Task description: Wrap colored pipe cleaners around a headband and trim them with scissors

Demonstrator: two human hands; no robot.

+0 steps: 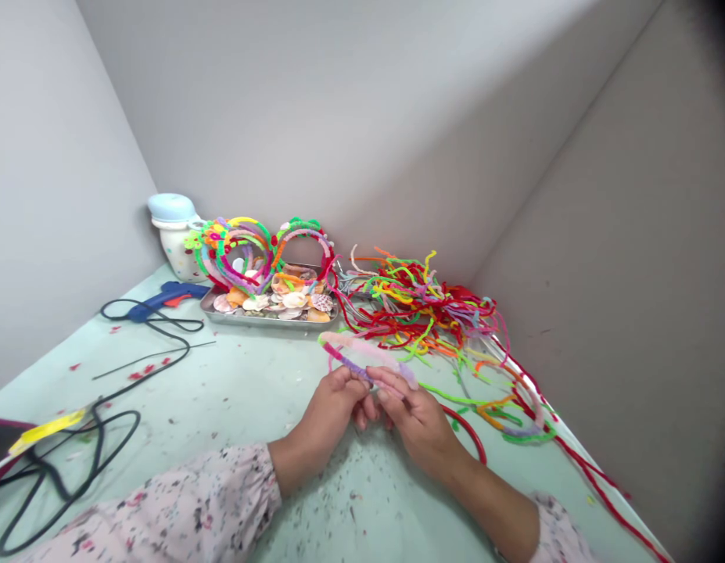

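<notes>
Between my two hands is a headband wrapped in fuzzy pipe cleaner [353, 366], with pink, magenta, purple and green stretches. My left hand [344, 395] pinches its near side with thumb and fingers. Close beside it, my right hand [412, 410] grips the purple part, thumb on the near side and fingers curled over. The fingertips of both hands nearly meet, and they hide part of the band. The headband is held above the table, its curve pointing away from me. A red pipe-cleaner band [471, 430] lies beneath my right wrist.
Behind the hands, a metal tray [268, 320] of seashells [295, 300] bears several finished headbands [245, 234]. A heap of pipe cleaners [421, 301] spreads to the right. At left are a blue glue gun [163, 299], a black cord [163, 367] and a white jar [177, 242] with a blue lid.
</notes>
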